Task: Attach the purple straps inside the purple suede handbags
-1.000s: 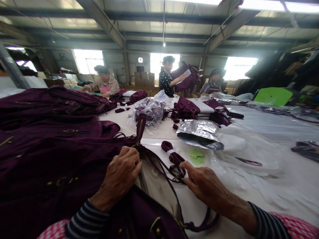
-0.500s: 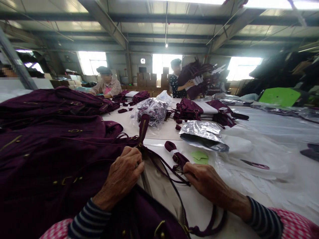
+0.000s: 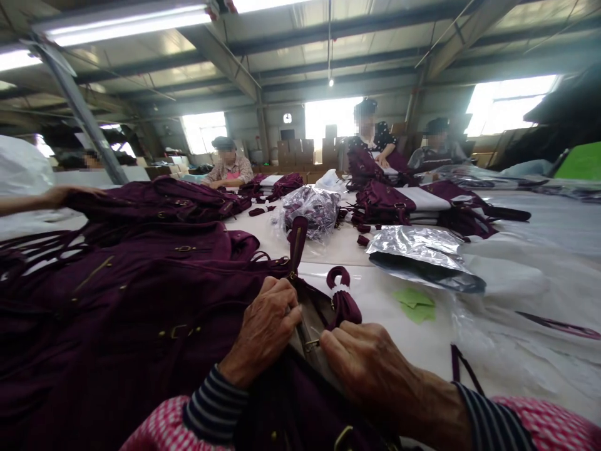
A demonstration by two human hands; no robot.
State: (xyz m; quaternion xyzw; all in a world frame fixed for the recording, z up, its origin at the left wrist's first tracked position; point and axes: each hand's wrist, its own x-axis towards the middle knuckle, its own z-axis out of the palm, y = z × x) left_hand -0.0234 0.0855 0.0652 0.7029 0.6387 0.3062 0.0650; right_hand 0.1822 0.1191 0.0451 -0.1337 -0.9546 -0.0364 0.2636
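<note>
My left hand [image 3: 263,332] is closed on the edge of an open purple bag [image 3: 300,407], beside the raised zipper end [image 3: 297,244]. The bag's beige lining [image 3: 317,360] shows in the opening. My right hand [image 3: 370,363] is closed over the other side of that opening. From its fingers rises a rolled purple strap [image 3: 346,300] with a white band round it. A small brass-coloured metal piece [image 3: 312,343] shows by the right fingertips; what it belongs to is unclear. Both palms are hidden.
Purple bags [image 3: 188,282] are heaped on the left, where another person's hand [image 3: 61,195] touches one. A silver foil bag [image 3: 417,250], green paper pieces [image 3: 416,304], scissors [image 3: 563,324] and a clear plastic bag [image 3: 307,213] lie ahead. Co-workers [image 3: 375,138] are across the table.
My right hand has moved left over the bag's opening, bringing the rolled strap closer. The view has turned left. A person's hand now shows at far left; the standing co-worker has lowered the purple bags.
</note>
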